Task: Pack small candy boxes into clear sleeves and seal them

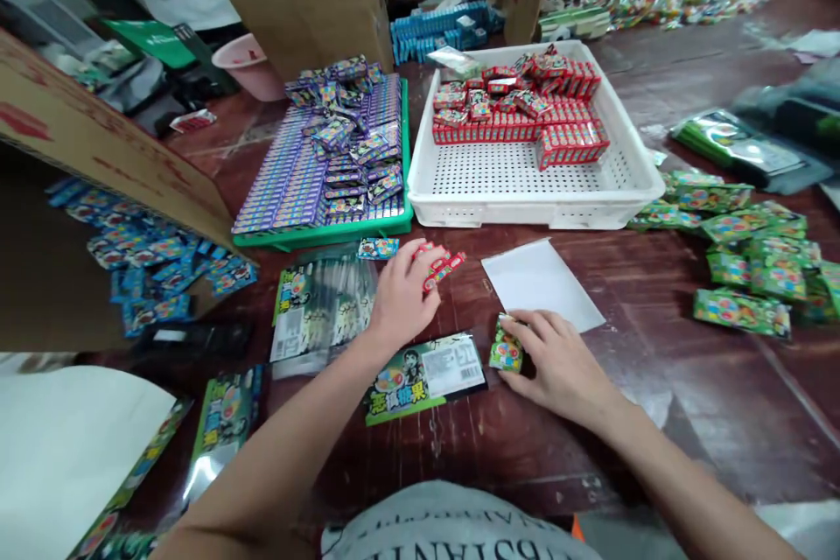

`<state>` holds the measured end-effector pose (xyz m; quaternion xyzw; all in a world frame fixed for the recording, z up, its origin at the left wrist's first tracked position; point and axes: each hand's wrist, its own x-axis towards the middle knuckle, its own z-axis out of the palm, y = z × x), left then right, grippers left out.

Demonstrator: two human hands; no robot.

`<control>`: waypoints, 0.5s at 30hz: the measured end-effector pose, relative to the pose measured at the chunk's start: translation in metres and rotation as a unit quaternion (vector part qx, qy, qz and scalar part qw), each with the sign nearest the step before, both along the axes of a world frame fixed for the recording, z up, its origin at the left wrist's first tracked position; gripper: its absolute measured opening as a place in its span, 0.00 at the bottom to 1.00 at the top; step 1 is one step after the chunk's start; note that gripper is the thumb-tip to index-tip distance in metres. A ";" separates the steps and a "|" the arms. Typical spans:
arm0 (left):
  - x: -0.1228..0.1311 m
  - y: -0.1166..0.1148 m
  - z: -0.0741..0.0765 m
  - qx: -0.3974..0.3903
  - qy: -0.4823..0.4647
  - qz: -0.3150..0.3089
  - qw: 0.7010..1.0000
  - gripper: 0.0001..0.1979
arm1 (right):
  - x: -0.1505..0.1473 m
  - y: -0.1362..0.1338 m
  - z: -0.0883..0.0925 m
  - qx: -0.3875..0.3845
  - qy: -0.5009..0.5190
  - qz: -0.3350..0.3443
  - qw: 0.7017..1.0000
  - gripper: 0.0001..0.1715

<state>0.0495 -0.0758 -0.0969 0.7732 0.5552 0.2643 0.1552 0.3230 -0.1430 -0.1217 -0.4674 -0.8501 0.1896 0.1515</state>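
Note:
My left hand [408,296] is closed around red candy packets [444,269], above the table between the green tray and a printed bag. Beneath my left wrist lies this green-and-black printed bag [426,378]. To its right, my right hand [555,359] has its fingers round a small green packet [506,345] at the table surface. A white sheet [544,284] lies just beyond my right hand. Left of my left hand is a stack of clear printed bags [321,311], with a blue packet [378,248] at its top edge.
A green tray [321,234] of purple boxes and a white basket [518,212] of red boxes stand ahead. Green packets [741,312] lie right. An open carton [131,149] with blue packets stands left. People are at the far side.

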 end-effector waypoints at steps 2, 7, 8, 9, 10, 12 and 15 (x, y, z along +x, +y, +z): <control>0.002 0.008 -0.001 0.047 0.132 0.001 0.990 0.29 | -0.006 0.004 -0.006 0.019 -0.021 -0.026 0.999 0.32; 0.045 0.030 -0.009 0.062 0.179 0.026 0.982 0.29 | -0.016 0.016 -0.002 0.072 -0.054 -0.091 0.992 0.32; 0.055 0.032 -0.008 0.061 0.176 0.034 0.982 0.29 | -0.017 0.019 -0.002 0.075 -0.056 -0.095 0.991 0.33; 0.063 0.033 -0.007 0.058 0.174 0.038 0.982 0.31 | -0.017 0.022 -0.002 0.074 -0.055 -0.093 0.991 0.34; 0.068 0.033 -0.003 0.050 0.173 0.035 0.983 0.34 | -0.015 0.025 -0.004 0.071 -0.050 -0.087 0.992 0.35; 0.067 0.034 0.005 0.017 0.168 0.009 0.986 0.47 | -0.009 0.031 -0.008 0.059 -0.034 -0.070 0.995 0.37; 0.046 0.039 0.017 -0.081 0.153 -0.076 0.982 0.60 | 0.005 0.037 -0.015 0.040 -0.010 -0.056 0.998 0.39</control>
